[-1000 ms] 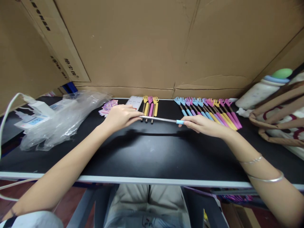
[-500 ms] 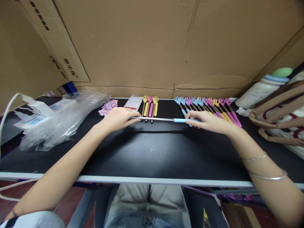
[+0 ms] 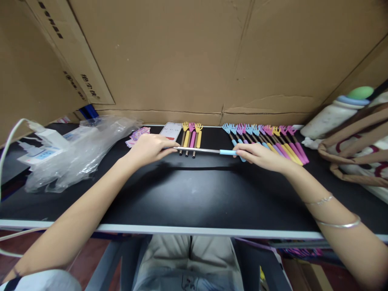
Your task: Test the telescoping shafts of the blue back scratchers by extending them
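Observation:
Between my two hands a telescopic back scratcher (image 3: 200, 150) with a blue handle is stretched out sideways above the black table. My left hand (image 3: 148, 148) pinches its far left end, and the claw there is hidden by my fingers. Wrapped round the blue handle at the other end is my right hand (image 3: 254, 153). Just behind the metal rod lie several short pieces: yellow and pink claws with dark rods (image 3: 187, 152) and coloured handles (image 3: 192, 139). Beyond my right hand a slanted row of back scratchers (image 3: 279, 141) in blue, purple, yellow and pink rests on the table.
On the left, clear plastic bags (image 3: 79, 149) partly cover a power strip (image 3: 45, 153) with plugs. Small purple cards (image 3: 137, 136) and a phone (image 3: 171, 130) lie near the cardboard wall (image 3: 182, 60). A bottle (image 3: 330, 115) and a brown-trimmed bag (image 3: 357, 149) stand at right.
My right hand has shifted slightly left and inward along with the handle. The rod has risen a little, and my left hand keeps its pinch on the other end.

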Action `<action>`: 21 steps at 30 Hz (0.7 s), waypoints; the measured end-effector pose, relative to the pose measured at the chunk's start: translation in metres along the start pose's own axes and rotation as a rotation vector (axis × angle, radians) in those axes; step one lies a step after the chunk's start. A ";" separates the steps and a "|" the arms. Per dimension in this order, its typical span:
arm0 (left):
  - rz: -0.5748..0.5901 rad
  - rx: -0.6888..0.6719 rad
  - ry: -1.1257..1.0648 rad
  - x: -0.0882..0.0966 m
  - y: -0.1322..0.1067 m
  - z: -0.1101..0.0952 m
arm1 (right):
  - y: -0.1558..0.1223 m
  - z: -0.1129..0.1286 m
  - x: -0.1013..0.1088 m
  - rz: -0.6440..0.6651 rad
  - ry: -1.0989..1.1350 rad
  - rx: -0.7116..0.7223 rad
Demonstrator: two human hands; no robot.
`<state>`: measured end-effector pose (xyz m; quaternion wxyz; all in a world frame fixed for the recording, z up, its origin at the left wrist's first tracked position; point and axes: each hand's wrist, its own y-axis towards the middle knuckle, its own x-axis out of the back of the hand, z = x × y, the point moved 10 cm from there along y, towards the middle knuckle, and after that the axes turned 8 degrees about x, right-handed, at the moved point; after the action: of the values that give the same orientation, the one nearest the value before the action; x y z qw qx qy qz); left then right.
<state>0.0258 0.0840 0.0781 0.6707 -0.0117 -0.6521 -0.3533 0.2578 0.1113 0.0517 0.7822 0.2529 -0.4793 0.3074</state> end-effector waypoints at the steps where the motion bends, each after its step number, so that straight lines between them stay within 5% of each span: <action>1: -0.005 0.002 -0.004 0.001 0.000 0.000 | 0.000 -0.001 -0.001 0.004 0.006 -0.005; 14: -0.051 -0.018 0.010 0.004 0.000 -0.006 | -0.001 -0.007 -0.007 0.020 0.082 -0.063; 21: 0.037 -0.009 0.040 -0.010 0.000 -0.004 | -0.001 -0.007 0.001 -0.028 0.054 -0.056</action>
<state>0.0309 0.0871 0.0684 0.6900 -0.0198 -0.6367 -0.3437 0.2631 0.1158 0.0497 0.8059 0.2292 -0.4629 0.2895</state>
